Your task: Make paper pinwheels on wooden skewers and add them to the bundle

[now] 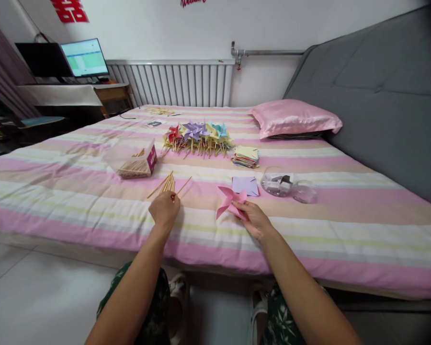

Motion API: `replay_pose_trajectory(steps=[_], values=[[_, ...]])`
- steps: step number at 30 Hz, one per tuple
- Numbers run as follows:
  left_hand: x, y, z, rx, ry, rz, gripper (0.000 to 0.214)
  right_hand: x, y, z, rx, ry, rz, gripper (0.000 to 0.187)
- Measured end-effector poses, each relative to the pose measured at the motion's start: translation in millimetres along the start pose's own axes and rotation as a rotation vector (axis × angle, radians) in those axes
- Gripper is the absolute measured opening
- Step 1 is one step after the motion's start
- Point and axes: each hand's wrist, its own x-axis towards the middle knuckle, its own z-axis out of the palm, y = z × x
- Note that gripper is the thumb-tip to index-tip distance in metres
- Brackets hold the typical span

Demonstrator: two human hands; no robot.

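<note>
My left hand (164, 209) is closed near the front of the bed, its fingertips pinching a thin wooden stick (185, 185) that points up and right. Just beyond it, several loose wooden sticks (168, 183) lie fanned out on the sheet. A pink paper pinwheel (227, 201) with curled blades, no stick visible on it, is gripped at its right side by my right hand (253, 218). Right behind that hand lies a small stack of lilac paper squares (244, 185) with cut corners. A round clear tub (277, 182) holding small pieces stands to their right.
A clear plastic box (134, 160) of sticks stands at left. Finished pinwheels (197, 136) are heaped farther back, beside stacked coloured paper squares (245, 156). A clear lid (304, 191) lies at right. Behind are a pink pillow (296, 117) and the grey headboard (373, 91).
</note>
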Motion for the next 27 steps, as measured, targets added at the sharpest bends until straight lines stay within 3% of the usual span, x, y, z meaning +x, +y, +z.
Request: replay_pose_trajectory(steps=[4,9,11,16,20,23,27], values=[[-17.7,5.3,-1.7,-0.328,-0.058,0.056,0.022,-0.8,-3.7,1.4,-0.014,-0.023,-0.058,0.027],[-30.7,22.7,-2.0,-0.987,-0.203,0.095,0.027,-10.3,-23.5,7.1,-0.032,-0.083,-0.251,0.029],[-34.0,32.7,-5.7,-1.102,-0.265,0.121,0.026,-17.0,-32.2,8.7,-0.058,-0.121,-0.305,0.028],[-38.9,51.1,-11.7,-1.191,-0.416,0.137,0.025,-29.8,-41.9,7.9,-0.121,-0.152,-0.432,0.029],[-38.8,53.3,-10.5,-1.180,-0.543,0.195,0.020,-32.4,-41.2,6.5,-0.265,-0.168,-0.669,0.020],[-37.9,53.0,-13.3,-1.185,-0.589,0.200,0.016,-34.2,-40.1,8.9,-0.376,-0.156,-0.816,0.015],[-37.8,54.9,-21.0,-1.199,-0.592,0.183,0.013,-39.0,-36.4,14.4,-0.445,-0.161,-0.872,0.006]])
